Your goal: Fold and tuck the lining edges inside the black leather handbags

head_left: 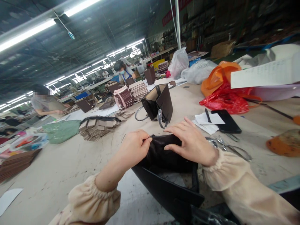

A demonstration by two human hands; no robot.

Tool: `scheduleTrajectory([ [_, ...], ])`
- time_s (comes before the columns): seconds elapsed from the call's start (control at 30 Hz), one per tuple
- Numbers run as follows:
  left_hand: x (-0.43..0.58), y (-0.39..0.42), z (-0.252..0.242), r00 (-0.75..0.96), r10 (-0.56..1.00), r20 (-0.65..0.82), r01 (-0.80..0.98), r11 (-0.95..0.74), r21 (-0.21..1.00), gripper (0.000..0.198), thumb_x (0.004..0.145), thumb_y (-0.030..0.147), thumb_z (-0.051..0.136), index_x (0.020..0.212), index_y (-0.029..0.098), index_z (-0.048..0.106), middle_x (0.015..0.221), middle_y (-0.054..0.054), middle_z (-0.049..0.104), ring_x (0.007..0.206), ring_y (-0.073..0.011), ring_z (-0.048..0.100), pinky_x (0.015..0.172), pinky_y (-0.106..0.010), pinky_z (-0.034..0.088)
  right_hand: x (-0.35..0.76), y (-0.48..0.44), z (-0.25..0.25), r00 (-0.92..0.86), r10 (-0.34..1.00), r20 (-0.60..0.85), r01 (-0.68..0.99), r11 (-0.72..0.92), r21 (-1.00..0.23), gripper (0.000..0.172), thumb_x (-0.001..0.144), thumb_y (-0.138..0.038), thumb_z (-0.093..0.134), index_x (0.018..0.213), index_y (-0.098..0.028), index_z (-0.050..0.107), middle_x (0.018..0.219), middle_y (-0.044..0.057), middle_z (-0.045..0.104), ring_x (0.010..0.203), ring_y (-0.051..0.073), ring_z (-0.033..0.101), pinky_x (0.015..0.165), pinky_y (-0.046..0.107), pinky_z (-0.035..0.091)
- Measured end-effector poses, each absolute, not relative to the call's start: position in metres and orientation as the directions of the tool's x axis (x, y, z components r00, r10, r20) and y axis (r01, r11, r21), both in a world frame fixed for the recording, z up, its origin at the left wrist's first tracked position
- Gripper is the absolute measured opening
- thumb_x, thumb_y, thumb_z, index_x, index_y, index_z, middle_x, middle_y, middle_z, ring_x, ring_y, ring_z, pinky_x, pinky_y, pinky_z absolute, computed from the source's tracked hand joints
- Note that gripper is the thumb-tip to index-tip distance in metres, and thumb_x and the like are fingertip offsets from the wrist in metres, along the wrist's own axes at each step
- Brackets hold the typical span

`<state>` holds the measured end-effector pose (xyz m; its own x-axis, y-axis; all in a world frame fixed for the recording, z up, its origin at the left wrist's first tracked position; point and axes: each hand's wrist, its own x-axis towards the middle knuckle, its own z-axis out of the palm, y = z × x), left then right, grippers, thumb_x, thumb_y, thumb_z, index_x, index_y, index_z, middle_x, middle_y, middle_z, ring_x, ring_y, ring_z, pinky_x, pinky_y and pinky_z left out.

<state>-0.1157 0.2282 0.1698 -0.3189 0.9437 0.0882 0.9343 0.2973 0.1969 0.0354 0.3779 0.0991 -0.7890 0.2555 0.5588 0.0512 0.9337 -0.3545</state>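
A black handbag (164,190) lies in front of me with its mouth open and its dark lining (172,157) showing. My left hand (137,143) pinches the far left edge of the bag between thumb and fingers. Over the lining, my right hand (191,142) spreads its fingers and thumb apart, with nothing in its grasp; whether its fingertips touch the bag's far edge I cannot tell. Just beyond stands a dark brown handbag (165,104), open at the top, its handles wrapped in clear plastic.
Right of the hands are scissors (228,145), a black phone (227,121), white papers with a pen (208,115) and a red plastic bag (226,101). Stacked brown pieces (100,126) and a green cloth (61,131) lie left. Two people work farther back.
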Motion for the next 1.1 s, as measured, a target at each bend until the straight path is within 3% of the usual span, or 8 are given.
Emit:
scheduleTrajectory([
  [0.1, -0.118, 0.229, 0.169, -0.315, 0.945, 0.085, 0.934, 0.293, 0.205, 0.021, 0.085, 0.019, 0.050, 0.076, 0.015, 0.068, 0.078, -0.005, 0.066, 0.075, -0.0160, 0.060, 0.073, -0.026, 0.044, 0.039, 0.389, 0.098, -0.761, 0.319, 0.565, 0.098, 0.917, -0.386, 0.055, 0.072, -0.051, 0.070, 0.116, -0.021, 0.057, 0.115, 0.008, 0.062, 0.109, 0.027, 0.053, 0.103, 0.048, 0.031],
  [0.23, -0.122, 0.230, 0.169, -0.283, 0.955, 0.090, 0.938, 0.256, 0.234, 0.021, 0.086, 0.021, 0.051, 0.074, 0.016, 0.068, 0.078, -0.004, 0.066, 0.076, -0.0154, 0.060, 0.074, -0.025, 0.044, 0.042, 0.403, 0.090, -0.789, 0.446, 0.422, 0.116, 0.783, -0.611, 0.052, 0.071, -0.051, 0.070, 0.112, -0.023, 0.059, 0.099, 0.003, 0.067, 0.090, 0.022, 0.062, 0.083, 0.035, 0.048],
  [0.33, -0.124, 0.233, 0.170, -0.283, 0.955, 0.092, 0.937, 0.255, 0.237, 0.023, 0.086, 0.021, 0.050, 0.070, 0.016, 0.066, 0.078, -0.004, 0.066, 0.075, -0.0151, 0.060, 0.072, -0.025, 0.044, 0.041, 0.407, 0.084, -0.789, 0.513, 0.338, 0.102, 0.652, -0.751, 0.045, 0.072, -0.050, 0.068, 0.108, -0.024, 0.061, 0.096, 0.000, 0.068, 0.088, 0.019, 0.063, 0.079, 0.030, 0.049],
  [0.47, -0.125, 0.239, 0.172, -0.284, 0.956, 0.076, 0.940, 0.262, 0.220, 0.022, 0.085, 0.020, 0.050, 0.070, 0.016, 0.065, 0.077, -0.004, 0.066, 0.074, -0.0152, 0.059, 0.071, -0.025, 0.043, 0.038, 0.409, 0.080, -0.794, 0.536, 0.288, 0.065, 0.545, -0.836, 0.035, 0.072, -0.047, 0.068, 0.099, -0.024, 0.064, 0.097, -0.001, 0.068, 0.092, 0.018, 0.062, 0.082, 0.028, 0.049],
  [0.73, -0.121, 0.242, 0.171, -0.349, 0.934, 0.079, 0.914, 0.321, 0.247, 0.019, 0.079, 0.035, 0.061, 0.073, 0.018, 0.066, 0.075, -0.001, 0.066, 0.070, -0.0148, 0.058, 0.065, -0.025, 0.041, 0.039, 0.413, 0.080, -0.793, 0.547, 0.269, 0.081, 0.533, -0.842, 0.033, 0.071, -0.045, 0.070, 0.094, -0.022, 0.064, 0.093, -0.001, 0.069, 0.086, 0.017, 0.063, 0.076, 0.027, 0.049],
  [0.83, -0.119, 0.241, 0.170, -0.359, 0.930, 0.082, 0.920, 0.338, 0.198, 0.025, 0.075, 0.042, 0.066, 0.068, 0.018, 0.064, 0.073, -0.002, 0.065, 0.067, -0.0153, 0.057, 0.060, -0.025, 0.040, 0.039, 0.412, 0.082, -0.796, 0.534, 0.284, 0.072, 0.550, -0.832, 0.032, 0.073, -0.045, 0.068, 0.094, -0.021, 0.065, 0.089, -0.001, 0.069, 0.081, 0.017, 0.063, 0.072, 0.027, 0.050],
  [1.1, -0.120, 0.240, 0.170, -0.326, 0.943, 0.073, 0.941, 0.316, 0.123, 0.020, 0.081, 0.021, 0.058, 0.063, 0.015, 0.061, 0.074, -0.004, 0.064, 0.072, -0.0157, 0.058, 0.070, -0.026, 0.043, 0.043, 0.406, 0.087, -0.770, 0.534, 0.349, 0.127, 0.664, -0.737, 0.028, 0.075, -0.045, 0.066, 0.092, -0.023, 0.066, 0.088, -0.001, 0.069, 0.077, 0.017, 0.063, 0.073, 0.028, 0.048],
])
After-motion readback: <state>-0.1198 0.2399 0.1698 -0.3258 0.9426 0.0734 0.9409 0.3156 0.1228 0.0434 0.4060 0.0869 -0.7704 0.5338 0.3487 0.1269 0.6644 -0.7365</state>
